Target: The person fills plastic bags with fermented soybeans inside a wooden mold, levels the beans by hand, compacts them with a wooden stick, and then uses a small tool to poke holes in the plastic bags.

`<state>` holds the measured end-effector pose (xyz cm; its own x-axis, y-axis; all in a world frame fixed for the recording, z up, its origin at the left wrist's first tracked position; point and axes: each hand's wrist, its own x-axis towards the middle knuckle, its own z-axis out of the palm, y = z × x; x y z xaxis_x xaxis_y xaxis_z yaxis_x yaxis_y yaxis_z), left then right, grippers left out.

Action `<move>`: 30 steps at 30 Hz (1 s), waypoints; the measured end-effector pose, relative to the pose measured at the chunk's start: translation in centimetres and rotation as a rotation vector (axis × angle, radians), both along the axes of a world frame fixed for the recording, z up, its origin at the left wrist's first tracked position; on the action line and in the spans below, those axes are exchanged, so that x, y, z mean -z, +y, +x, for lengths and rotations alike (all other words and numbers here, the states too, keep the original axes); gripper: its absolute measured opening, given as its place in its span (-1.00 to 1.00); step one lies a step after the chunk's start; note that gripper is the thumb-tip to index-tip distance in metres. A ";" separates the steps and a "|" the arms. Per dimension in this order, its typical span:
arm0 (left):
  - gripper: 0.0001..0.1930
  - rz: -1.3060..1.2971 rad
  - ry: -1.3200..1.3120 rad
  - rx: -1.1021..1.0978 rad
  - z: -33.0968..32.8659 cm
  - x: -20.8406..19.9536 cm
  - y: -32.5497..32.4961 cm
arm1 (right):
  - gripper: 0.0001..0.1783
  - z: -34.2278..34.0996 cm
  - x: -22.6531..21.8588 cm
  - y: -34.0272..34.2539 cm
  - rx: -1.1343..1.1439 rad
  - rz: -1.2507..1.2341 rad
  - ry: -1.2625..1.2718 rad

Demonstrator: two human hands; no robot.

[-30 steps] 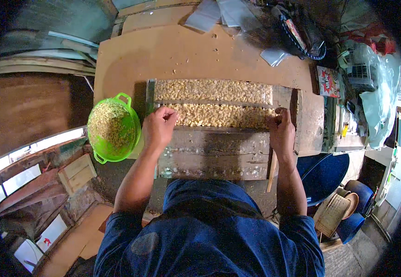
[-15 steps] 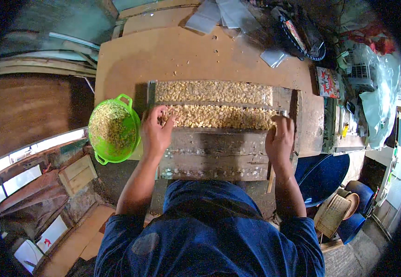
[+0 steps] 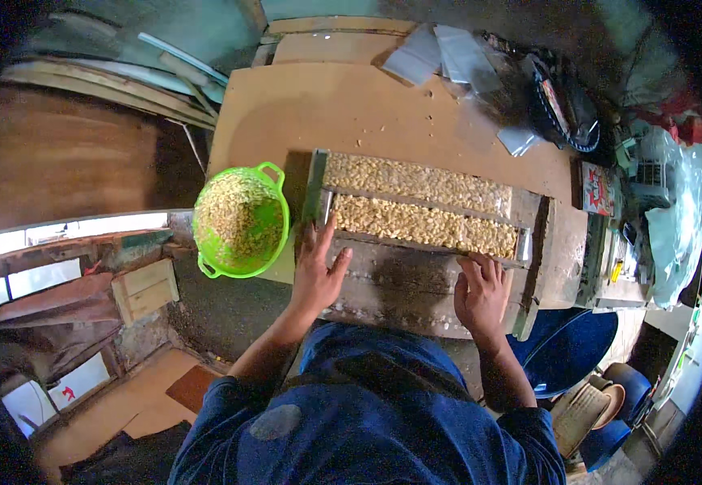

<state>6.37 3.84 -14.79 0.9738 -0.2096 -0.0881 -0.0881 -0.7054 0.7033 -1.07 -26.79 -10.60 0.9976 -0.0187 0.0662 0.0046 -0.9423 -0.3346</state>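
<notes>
Two long rows of pale yellow beans lie in a wooden frame on the table. Clear plastic shines over the back row (image 3: 415, 181) and at the ends of the front row (image 3: 423, 225). My left hand (image 3: 318, 271) is open, fingers stretched toward the front row's left end and thumb apart. Near that row's right end, my right hand (image 3: 482, 293) rests its fingertips on the front edge of the wooden frame (image 3: 399, 259). Its fingers are slightly bent and apart, with nothing visible in them. Left of the frame stands a green colander (image 3: 276, 222) partly filled with beans (image 3: 238, 208).
Clear plastic bags (image 3: 464, 56) and a dark basket (image 3: 557, 105) lie at the back right of the table (image 3: 286, 105). Loose beans are scattered behind the frame. A large blue tub (image 3: 569, 347) stands below the table at right.
Both hands have moved off the ends of the front row, back toward me, and the left fingers have straightened. The whole view has turned, so the frame now slants down to the right.
</notes>
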 end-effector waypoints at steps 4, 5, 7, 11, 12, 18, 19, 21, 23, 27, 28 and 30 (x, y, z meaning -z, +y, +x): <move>-0.28 -0.043 0.015 0.008 0.1 -0.4 0.0 | -0.62 0.1 0.1 0.1 0.008 0.031 0.026; -0.27 -0.073 0.035 -0.003 0.1 -0.4 0.0 | -0.62 0.2 0.1 0.3 0.024 0.036 0.038; -0.26 -0.007 0.019 -0.007 -0.1 -0.7 0.1 | -0.63 0.4 -0.2 0.6 0.027 0.031 0.033; -0.26 0.168 -0.126 0.047 -0.7 -1.3 0.1 | -0.60 0.2 -0.1 0.6 0.055 0.005 0.057; -0.27 0.141 -0.096 0.055 -0.7 -1.1 0.1 | -0.60 0.3 -0.2 0.7 0.055 0.011 0.044; -0.27 0.020 -0.061 0.061 -0.1 -0.7 0.5 | -0.70 0.5 -1.2 0.9 0.049 0.040 0.003; -0.26 -0.023 -0.034 0.056 0.1 -0.7 0.6 | -0.71 0.5 -1.4 0.9 0.069 0.058 0.004; -0.26 -0.050 0.002 0.035 0.2 -0.8 0.5 | -0.72 0.9 -1.6 0.6 0.061 0.092 -0.030; -0.26 -0.079 0.036 0.014 0.4 -0.8 0.4 | -0.72 1.4 -2.0 0.6 0.052 0.123 -0.065; -0.24 -0.138 0.006 0.032 0.8 -0.8 0.2 | -0.71 2.9 -3.3 0.8 0.080 0.151 -0.101; -0.24 -0.125 -0.021 0.041 0.8 -1.0 0.1 | -0.71 3.1 -3.4 0.7 0.066 0.138 -0.106; -0.24 -0.098 -0.045 0.052 0.8 -1.7 -0.1 | -0.71 3.9 -3.7 0.8 0.044 0.125 -0.113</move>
<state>7.14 3.77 -13.05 0.9638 -0.2656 -0.0215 -0.1559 -0.6273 0.7630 2.80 -25.96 -6.88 0.9821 -0.0770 0.1721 0.0086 -0.8936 -0.4488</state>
